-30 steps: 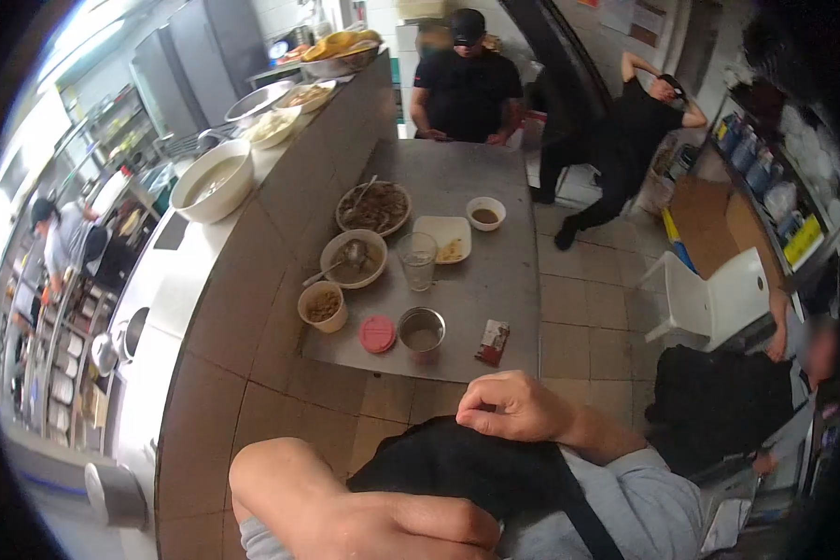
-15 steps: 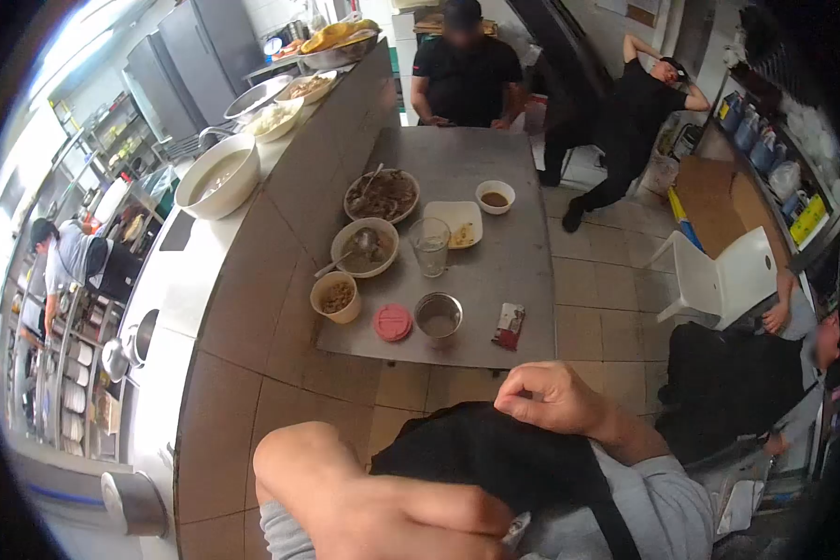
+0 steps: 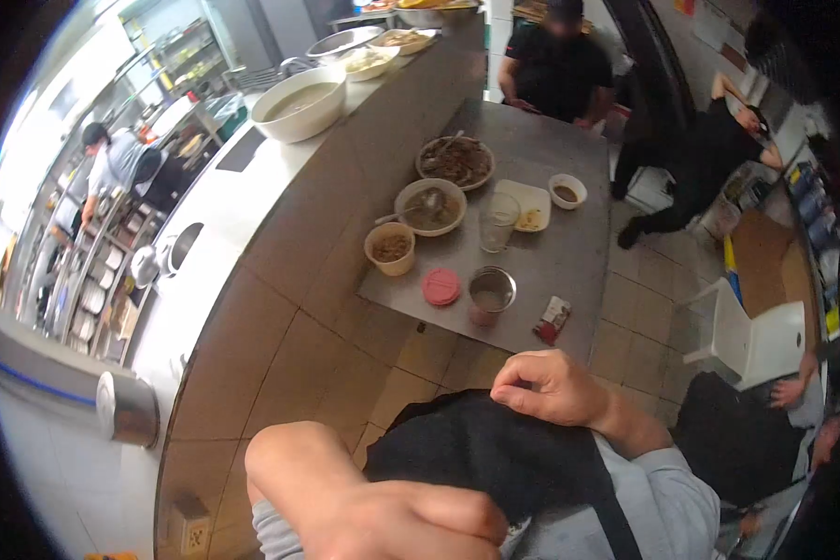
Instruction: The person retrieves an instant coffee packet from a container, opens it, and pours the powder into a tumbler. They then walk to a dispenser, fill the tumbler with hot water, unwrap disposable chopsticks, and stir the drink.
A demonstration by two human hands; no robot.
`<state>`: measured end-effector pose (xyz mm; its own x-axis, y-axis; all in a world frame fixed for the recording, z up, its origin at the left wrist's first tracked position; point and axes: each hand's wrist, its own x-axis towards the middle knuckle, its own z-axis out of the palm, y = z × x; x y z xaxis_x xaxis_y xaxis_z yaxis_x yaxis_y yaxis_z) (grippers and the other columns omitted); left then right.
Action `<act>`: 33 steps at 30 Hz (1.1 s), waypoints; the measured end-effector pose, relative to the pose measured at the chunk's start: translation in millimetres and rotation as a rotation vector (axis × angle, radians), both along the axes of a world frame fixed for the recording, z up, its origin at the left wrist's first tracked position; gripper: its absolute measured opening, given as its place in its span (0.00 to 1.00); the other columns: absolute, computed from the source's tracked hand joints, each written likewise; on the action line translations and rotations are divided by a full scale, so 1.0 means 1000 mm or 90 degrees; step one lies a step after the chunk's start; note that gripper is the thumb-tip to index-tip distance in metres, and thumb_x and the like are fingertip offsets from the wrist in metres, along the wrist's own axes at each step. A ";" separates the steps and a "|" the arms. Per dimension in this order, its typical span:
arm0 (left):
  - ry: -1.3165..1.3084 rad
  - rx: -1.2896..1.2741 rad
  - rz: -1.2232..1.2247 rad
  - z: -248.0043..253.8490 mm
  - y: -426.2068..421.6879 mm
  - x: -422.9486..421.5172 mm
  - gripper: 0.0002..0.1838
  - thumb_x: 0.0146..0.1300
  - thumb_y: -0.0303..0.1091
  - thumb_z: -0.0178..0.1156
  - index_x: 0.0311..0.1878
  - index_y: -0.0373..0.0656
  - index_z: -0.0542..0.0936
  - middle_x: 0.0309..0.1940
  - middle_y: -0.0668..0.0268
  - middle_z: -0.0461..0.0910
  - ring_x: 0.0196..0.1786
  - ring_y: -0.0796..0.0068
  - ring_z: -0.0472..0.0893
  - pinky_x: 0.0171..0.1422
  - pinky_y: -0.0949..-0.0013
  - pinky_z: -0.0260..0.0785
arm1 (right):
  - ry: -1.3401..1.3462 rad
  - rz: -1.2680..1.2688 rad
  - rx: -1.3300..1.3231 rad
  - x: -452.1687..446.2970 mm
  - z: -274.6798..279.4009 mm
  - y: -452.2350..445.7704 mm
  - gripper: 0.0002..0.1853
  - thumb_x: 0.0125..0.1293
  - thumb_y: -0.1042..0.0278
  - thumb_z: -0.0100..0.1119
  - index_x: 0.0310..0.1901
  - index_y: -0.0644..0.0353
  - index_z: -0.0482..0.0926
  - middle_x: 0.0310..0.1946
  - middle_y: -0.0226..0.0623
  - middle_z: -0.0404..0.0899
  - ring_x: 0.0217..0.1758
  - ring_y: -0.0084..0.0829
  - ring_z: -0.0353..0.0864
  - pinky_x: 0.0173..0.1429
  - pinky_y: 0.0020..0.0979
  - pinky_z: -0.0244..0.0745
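Note:
My left hand (image 3: 406, 523) is bent in against my chest at the bottom, fingers curled over the grey shirt; what it may hold is hidden. Thumb and fingers of my right hand (image 3: 546, 387) are curled together above the black apron (image 3: 485, 448), with nothing visible in them. Beyond it on the metal table (image 3: 555, 271) lie a red and white packet (image 3: 552, 319), an open metal cup (image 3: 491, 294) and a pink lid (image 3: 441, 287). Farther off are a tub of food (image 3: 389, 248), a soup bowl with a ladle (image 3: 430, 206) and a clear glass (image 3: 499, 222).
One person (image 3: 558, 65) sits at the table's far end; another (image 3: 709, 149) leans back behind it. A third person's arm (image 3: 793, 383) shows at right near a white chair (image 3: 770, 341). Left, a tiled counter (image 3: 271, 215) bears bowls; someone (image 3: 126, 163) bends at shelves beyond.
The view has swung left, so the table and people appear farther right. My left hand stays at my chest and my right hand remains curled.

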<state>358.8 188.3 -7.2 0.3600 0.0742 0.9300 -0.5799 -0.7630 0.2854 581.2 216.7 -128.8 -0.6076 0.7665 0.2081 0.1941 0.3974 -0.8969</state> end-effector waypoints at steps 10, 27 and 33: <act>-0.049 0.182 0.203 0.011 -0.011 0.000 0.04 0.59 0.24 0.60 0.35 0.37 0.84 0.26 0.66 0.77 0.26 0.73 0.75 0.34 0.68 0.63 | 0.002 0.024 -0.027 0.003 -0.006 0.007 0.08 0.68 0.68 0.62 0.39 0.64 0.81 0.33 0.36 0.82 0.36 0.28 0.81 0.41 0.28 0.74; 0.206 -0.149 0.130 -0.027 0.041 -0.004 0.06 0.61 0.27 0.62 0.28 0.41 0.78 0.25 0.62 0.79 0.25 0.67 0.77 0.28 0.64 0.67 | 0.033 -0.052 0.004 0.019 -0.006 0.022 0.21 0.65 0.63 0.68 0.57 0.59 0.75 0.44 0.34 0.79 0.41 0.25 0.79 0.44 0.29 0.76; 0.419 -0.481 0.323 -0.160 0.073 0.016 0.08 0.70 0.31 0.59 0.42 0.36 0.82 0.29 0.65 0.81 0.34 0.76 0.80 0.38 0.72 0.73 | 0.098 -0.071 0.060 0.019 -0.022 0.025 0.26 0.63 0.64 0.69 0.60 0.60 0.74 0.50 0.38 0.76 0.48 0.27 0.78 0.48 0.27 0.76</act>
<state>375.1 261.6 -167.3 0.5322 0.8164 0.2241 0.1832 -0.3695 0.9110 600.1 242.0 -150.5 -0.4757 0.8000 0.3656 0.1059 0.4647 -0.8791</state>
